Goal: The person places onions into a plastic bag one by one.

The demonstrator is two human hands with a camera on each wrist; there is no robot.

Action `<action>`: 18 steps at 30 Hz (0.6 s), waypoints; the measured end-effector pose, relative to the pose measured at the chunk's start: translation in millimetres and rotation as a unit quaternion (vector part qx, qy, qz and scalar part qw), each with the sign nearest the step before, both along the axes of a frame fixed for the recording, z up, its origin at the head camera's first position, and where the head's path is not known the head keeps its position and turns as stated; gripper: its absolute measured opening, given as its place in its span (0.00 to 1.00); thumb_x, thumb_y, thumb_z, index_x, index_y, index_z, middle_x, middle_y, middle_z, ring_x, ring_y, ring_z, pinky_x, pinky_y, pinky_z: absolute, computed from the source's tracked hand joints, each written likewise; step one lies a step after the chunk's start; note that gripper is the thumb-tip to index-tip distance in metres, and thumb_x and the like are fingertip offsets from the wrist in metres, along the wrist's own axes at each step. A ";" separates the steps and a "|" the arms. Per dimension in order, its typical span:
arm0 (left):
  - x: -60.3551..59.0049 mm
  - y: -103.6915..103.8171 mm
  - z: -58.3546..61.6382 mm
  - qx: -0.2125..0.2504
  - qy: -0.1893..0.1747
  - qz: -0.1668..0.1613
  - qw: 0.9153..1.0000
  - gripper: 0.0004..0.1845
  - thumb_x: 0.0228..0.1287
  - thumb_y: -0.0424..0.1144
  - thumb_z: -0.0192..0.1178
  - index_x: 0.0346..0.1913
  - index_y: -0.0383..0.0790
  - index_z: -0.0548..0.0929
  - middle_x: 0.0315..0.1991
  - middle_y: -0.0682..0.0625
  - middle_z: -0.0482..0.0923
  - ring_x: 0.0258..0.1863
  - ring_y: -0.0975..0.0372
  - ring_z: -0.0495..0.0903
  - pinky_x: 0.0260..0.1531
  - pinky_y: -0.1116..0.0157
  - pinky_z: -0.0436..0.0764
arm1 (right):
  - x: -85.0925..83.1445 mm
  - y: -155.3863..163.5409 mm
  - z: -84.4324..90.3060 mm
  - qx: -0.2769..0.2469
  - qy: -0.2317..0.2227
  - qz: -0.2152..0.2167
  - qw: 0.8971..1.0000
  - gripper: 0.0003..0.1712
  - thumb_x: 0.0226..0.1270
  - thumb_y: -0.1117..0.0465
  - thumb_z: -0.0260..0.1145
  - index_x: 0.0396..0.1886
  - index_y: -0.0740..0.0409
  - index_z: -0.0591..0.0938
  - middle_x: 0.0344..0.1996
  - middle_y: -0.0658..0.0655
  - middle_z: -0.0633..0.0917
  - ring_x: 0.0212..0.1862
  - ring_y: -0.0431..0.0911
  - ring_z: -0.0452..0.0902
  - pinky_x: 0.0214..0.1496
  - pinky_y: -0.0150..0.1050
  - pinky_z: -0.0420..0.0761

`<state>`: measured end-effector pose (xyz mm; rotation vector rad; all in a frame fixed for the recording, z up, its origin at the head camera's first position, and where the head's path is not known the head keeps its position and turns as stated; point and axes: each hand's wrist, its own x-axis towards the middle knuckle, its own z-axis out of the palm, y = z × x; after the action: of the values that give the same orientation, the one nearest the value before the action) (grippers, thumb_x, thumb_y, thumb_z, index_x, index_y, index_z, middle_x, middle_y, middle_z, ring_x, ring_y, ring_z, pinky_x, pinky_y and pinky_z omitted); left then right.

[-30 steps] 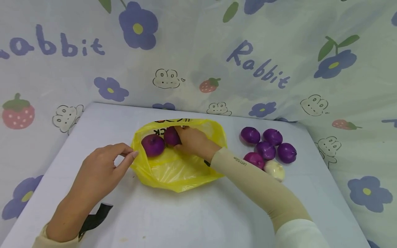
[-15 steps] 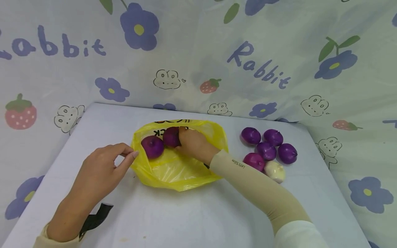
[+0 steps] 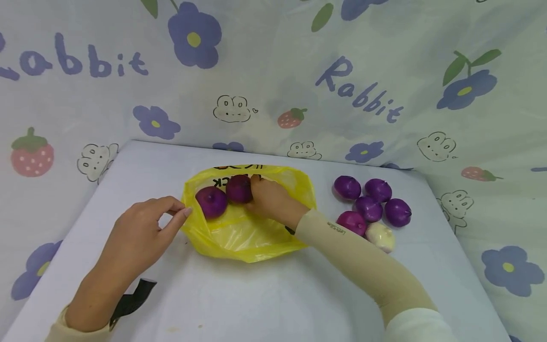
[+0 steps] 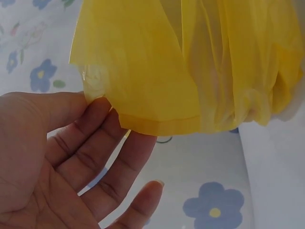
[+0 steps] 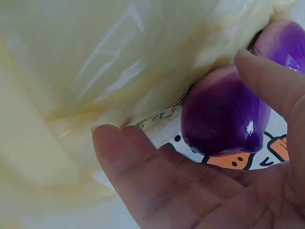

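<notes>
yellow bag (image 3: 243, 232) is lying open on the table (image 3: 273, 294), closer to the far edge than the near one and a bit left of the middle. left hand (image 3: 138, 237) is pinching the bag's left rim between thumb and fingers, the wrist view shows the plastic edge sitting right across the fingertips (image 4: 102, 107). right hand (image 3: 271, 199) is reached inside the bag with its fingers curled round a purple onion (image 3: 238, 188), and up close you can see that onion (image 5: 221, 117) tucked against the palm. a second onion (image 3: 211, 201) sits in the bag just left of it, touching or nearly. over toward the far right corner there's a loose pile (image 3: 372, 205) of purple ones plus one white onion (image 3: 381, 236) on the near side of the pile.
</notes>
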<state>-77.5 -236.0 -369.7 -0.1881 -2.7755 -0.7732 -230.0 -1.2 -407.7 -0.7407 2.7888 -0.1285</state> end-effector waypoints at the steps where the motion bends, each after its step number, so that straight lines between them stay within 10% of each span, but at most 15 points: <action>1: 0.1 -0.4 0.1 0.001 -0.001 0.000 1.000 0.06 0.72 0.42 0.68 0.43 0.43 0.88 0.39 0.49 0.89 0.36 0.51 0.81 0.37 0.43 0.83 | 0.7 0.4 0.8 0.003 -0.008 -0.003 1.000 0.45 0.68 0.45 0.74 0.71 0.70 0.68 0.56 0.64 0.85 0.52 0.52 0.86 0.57 0.42 0.85; 18: -0.5 -1.6 1.1 0.002 0.012 0.000 1.000 0.05 0.72 0.41 0.68 0.42 0.44 0.88 0.38 0.49 0.89 0.36 0.51 0.82 0.38 0.43 0.82 | 42.5 15.8 22.8 0.040 0.001 0.063 0.997 0.57 0.69 0.36 0.71 0.82 0.64 0.57 0.74 0.65 0.71 0.62 0.57 0.79 0.62 0.45 0.83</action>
<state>-78.0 -237.6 -368.6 -0.1944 -2.7511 -0.7699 -187.5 14.6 -384.9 -0.8947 2.7218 0.0076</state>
